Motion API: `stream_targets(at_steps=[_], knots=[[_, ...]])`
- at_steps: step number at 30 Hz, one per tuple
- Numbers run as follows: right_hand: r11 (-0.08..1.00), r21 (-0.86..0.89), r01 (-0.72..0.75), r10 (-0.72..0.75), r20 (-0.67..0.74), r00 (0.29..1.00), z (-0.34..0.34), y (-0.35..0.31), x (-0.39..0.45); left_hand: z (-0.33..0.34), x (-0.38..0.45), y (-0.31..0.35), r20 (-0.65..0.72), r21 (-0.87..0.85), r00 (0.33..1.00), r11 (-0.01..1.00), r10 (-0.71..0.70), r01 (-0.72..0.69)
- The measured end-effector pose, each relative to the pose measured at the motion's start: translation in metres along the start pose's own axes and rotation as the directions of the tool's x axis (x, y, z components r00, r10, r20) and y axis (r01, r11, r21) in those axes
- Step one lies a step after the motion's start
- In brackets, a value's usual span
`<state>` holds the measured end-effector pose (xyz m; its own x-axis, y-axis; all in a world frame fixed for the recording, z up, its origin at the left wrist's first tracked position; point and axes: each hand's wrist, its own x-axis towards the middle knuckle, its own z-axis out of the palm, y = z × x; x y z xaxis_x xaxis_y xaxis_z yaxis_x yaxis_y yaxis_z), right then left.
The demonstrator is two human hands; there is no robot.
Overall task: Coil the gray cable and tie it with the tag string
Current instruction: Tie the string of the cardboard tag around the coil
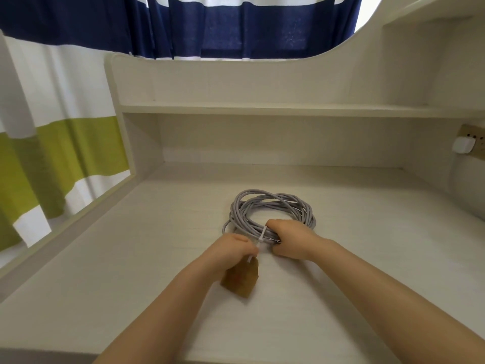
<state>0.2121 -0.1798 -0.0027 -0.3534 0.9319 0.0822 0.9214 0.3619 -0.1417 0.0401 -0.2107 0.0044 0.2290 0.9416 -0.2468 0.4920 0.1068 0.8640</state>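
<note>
Both forearms enter from the bottom edge and I follow them up to centre frame. Nearest, a brown paper tag (240, 281) lies on the pale desk (131, 271), partly under my left hand (231, 249). That hand's fingers are curled, pinching the white tag string (262, 236) just above the tag. The string runs up and right, wrapped over the near side of the gray cable (270, 208). My right hand (287, 239) sits just right of the string, fingers curled round the bundled strands and clamping them. The cable is wound into a loose ring of many turns, flat on the desk, a little right of centre. Beyond it, the desk's back panel and a shelf (262, 110) across mid frame. Right edge: a wall socket (472, 139) with a white plug (464, 152). Upper left and top: a curtain (65, 143) striped navy, white and green.
</note>
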Motion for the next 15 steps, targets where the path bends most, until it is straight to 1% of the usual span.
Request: stream_targets(at_steps=[1, 3, 5, 7, 9, 11, 13, 15], knots=[[0.999, 0.047, -0.01, 0.01, -0.013, 1.0, -0.003, 0.0, -0.001, 0.0, -0.001, -0.001, 0.015, -0.001, 1.0, 1.0, -0.009, 0.009], [0.982, 0.185, -0.026, 0.034, -0.039, 0.999, -0.013, -0.001, -0.002, 0.0, -0.002, -0.001, 0.025, -0.056, 0.999, 0.998, -0.028, 0.029], [0.951, 0.308, -0.011, 0.035, -0.073, 0.997, -0.026, -0.003, -0.003, 0.002, -0.001, 0.002, 0.001, -0.123, 0.999, 0.992, -0.034, 0.034], [0.933, 0.36, 0.01, 0.024, -0.092, 0.995, -0.036, -0.006, -0.005, 0.004, 0.002, 0.006, -0.043, -0.147, 0.998, 0.988, -0.055, 0.048], [0.923, 0.383, 0.022, 0.017, -0.098, 0.995, -0.041, -0.006, -0.007, 0.005, 0.004, 0.01, -0.088, -0.143, 0.992, 0.987, -0.087, 0.074], [0.929, 0.368, 0.036, -0.003, -0.088, 0.996, -0.042, -0.005, -0.007, 0.005, 0.004, 0.011, -0.107, -0.124, 0.989, 0.988, -0.104, 0.091], [0.95, 0.309, 0.046, -0.025, -0.071, 0.997, -0.039, -0.001, -0.005, 0.005, 0.001, 0.011, -0.067, -0.079, 0.992, 0.991, -0.11, 0.104], [0.972, 0.232, 0.032, -0.022, -0.048, 0.999, -0.035, 0.004, -0.003, 0.005, -0.006, 0.013, 0.008, -0.008, 0.998, 0.998, -0.065, 0.065]])
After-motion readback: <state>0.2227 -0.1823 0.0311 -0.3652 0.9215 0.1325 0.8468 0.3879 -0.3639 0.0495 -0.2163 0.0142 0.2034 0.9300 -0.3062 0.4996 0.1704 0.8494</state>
